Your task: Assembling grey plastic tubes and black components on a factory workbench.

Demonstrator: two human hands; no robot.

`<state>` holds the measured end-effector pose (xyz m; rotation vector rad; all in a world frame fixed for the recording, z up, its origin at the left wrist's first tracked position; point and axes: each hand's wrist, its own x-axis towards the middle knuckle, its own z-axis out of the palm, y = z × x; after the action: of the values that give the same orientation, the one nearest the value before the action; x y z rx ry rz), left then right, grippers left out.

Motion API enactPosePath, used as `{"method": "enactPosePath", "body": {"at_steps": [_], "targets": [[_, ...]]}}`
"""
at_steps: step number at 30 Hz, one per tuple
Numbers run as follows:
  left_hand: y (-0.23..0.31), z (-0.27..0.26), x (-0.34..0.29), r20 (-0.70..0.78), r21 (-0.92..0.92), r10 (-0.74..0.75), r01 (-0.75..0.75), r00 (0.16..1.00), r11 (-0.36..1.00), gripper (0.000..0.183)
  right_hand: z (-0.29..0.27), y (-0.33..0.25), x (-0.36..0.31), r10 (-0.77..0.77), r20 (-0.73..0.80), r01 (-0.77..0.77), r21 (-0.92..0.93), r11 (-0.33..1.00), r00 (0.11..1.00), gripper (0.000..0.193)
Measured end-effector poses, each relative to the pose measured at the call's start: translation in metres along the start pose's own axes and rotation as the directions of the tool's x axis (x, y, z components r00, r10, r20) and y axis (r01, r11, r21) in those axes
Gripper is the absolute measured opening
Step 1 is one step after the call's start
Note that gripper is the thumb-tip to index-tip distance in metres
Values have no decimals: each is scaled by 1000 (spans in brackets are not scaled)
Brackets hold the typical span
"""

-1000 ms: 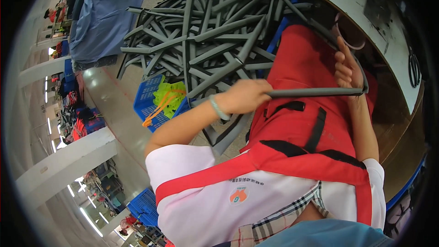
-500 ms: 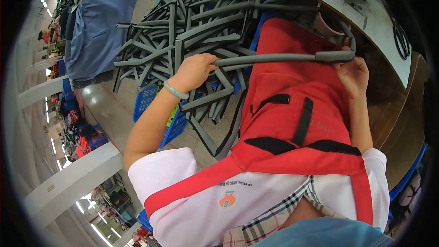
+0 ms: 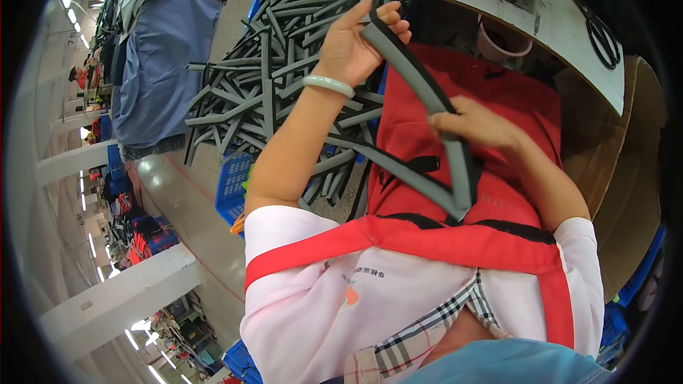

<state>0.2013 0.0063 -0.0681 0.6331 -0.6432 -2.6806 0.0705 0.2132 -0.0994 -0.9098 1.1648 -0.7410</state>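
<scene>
Beneath grey strip: red apron | leftward: strip heap, blue crate

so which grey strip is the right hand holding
The bent grey strip over the red apron, its upper end at the left hand; the other strips lie heaped beyond.

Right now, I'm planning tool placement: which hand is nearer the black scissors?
Right: the right hand grips the grey strip, below and left of the black scissors in view; the left hand is farther left.
</scene>
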Motion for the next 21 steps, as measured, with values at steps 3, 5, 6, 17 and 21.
{"method": "enactPosePath", "body": {"at_steps": [3, 5, 6, 17, 21], "targets": [[43, -19, 6, -10, 243, 330, -317, 944, 917, 15, -16, -9, -12, -88, 47, 97, -256, 962, 995, 34], [121, -68, -7, -76, -78, 384, -390, 920, 918, 18, -15, 2, -12, 54, 109, 15, -543, 840, 993, 35], [151, -89, -23, -160, -44, 466, -478, 870, 877, 19, -16, 3, -14, 58, 125, 33, -622, 782, 990, 31], [137, -39, -46, -71, 327, 743, -688, 666, 648, 40, -198, 161, 40, -379, -600, -459, -793, 400, 705, 36], [82, -3, -29, 229, 802, 786, -569, 574, 181, 22, -167, 137, 21, -405, -515, -363, -844, 396, 755, 47]]}}
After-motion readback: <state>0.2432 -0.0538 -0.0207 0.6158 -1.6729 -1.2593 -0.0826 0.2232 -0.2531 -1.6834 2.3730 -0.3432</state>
